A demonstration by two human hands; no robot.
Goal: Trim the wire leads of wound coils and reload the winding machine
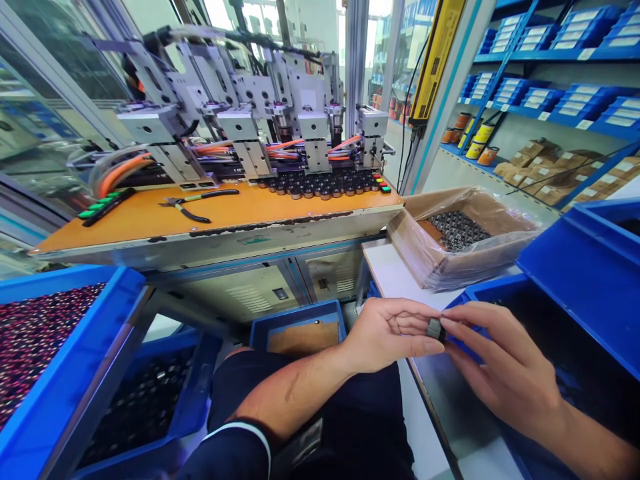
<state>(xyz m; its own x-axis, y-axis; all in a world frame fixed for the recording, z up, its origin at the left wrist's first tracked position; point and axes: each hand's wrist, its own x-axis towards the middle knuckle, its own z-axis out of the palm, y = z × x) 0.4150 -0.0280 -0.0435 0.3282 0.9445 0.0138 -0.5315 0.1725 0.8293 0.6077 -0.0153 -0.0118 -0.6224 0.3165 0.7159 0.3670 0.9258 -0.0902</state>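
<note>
Both my hands meet at the right, over the edge of the white side table. A small dark grey and black round part point(436, 329) sits between them; its exact kind is too small to tell. My left hand point(393, 333) is closed on it, thumb below and curled fingers above. At its other side, my right hand point(505, 357) pinches the part with thumb and fingertips. Beneath and beside my right hand stands a blue bin point(487, 291) with dark contents in shadow.
Ahead, a machine point(305, 127) stands over an orange bench point(125, 217) bearing pliers point(200, 197) and rows of black round parts point(320, 185). A plastic-lined carton point(430, 260) holds similar pieces. Blue bins point(125, 287) flank my left; another blue bin point(300, 313) sits beyond my knees.
</note>
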